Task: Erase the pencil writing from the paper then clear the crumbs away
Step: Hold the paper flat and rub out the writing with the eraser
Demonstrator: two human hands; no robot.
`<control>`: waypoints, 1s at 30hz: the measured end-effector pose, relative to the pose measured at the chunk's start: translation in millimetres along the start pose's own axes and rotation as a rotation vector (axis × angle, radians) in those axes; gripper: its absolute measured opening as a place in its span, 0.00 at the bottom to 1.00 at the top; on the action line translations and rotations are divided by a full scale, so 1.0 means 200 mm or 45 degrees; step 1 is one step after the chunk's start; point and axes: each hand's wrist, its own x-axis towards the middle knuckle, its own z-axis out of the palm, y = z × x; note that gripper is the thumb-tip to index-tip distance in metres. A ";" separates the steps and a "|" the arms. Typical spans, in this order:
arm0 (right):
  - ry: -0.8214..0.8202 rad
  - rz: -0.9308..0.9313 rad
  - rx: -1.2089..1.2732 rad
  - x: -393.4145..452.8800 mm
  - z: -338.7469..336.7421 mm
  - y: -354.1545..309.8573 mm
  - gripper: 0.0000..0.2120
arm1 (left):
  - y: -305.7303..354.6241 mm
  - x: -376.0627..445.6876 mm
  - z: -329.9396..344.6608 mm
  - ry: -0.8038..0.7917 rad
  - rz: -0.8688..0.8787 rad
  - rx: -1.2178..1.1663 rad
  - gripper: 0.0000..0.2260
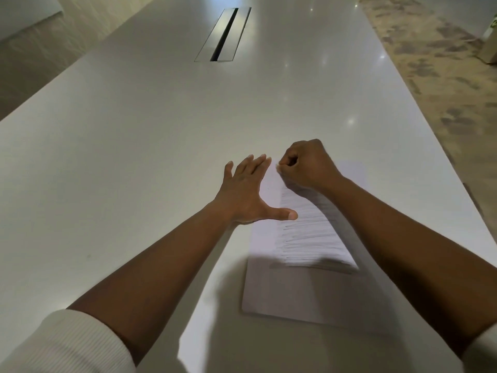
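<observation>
A white sheet of paper (301,286) lies on the white table (134,157), with rows of grey pencil lines (309,232) across its middle. My left hand (247,192) lies flat with straight fingers on the sheet's far left edge, thumb spread toward the lines. My right hand (306,165) is curled into a fist at the sheet's far end, fingertips pinched on something small and pale at the paper; the thing itself is mostly hidden. I see no crumbs at this distance.
A long metal cable slot (224,33) is set into the table far ahead. The table's right edge (430,130) runs diagonally, with patterned floor beyond it. A pale bag (490,47) stands on the floor at far right.
</observation>
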 end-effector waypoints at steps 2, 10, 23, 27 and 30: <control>-0.015 -0.059 0.050 -0.03 0.04 -0.04 0.06 | 0.00 0.00 0.00 0.001 0.003 0.003 0.66; -0.164 0.033 0.081 -0.04 -0.06 0.04 0.05 | 0.00 0.00 0.00 -0.011 -0.002 0.003 0.66; -0.235 0.053 0.091 0.00 -0.03 0.00 0.04 | -0.01 0.01 0.01 -0.004 -0.002 -0.007 0.67; -0.026 0.104 0.042 0.02 -0.02 0.02 0.05 | 0.00 0.01 0.00 -0.007 -0.003 -0.008 0.67; -0.072 -0.001 0.047 -0.01 0.03 -0.03 0.05 | 0.00 0.01 0.00 -0.012 0.003 0.003 0.68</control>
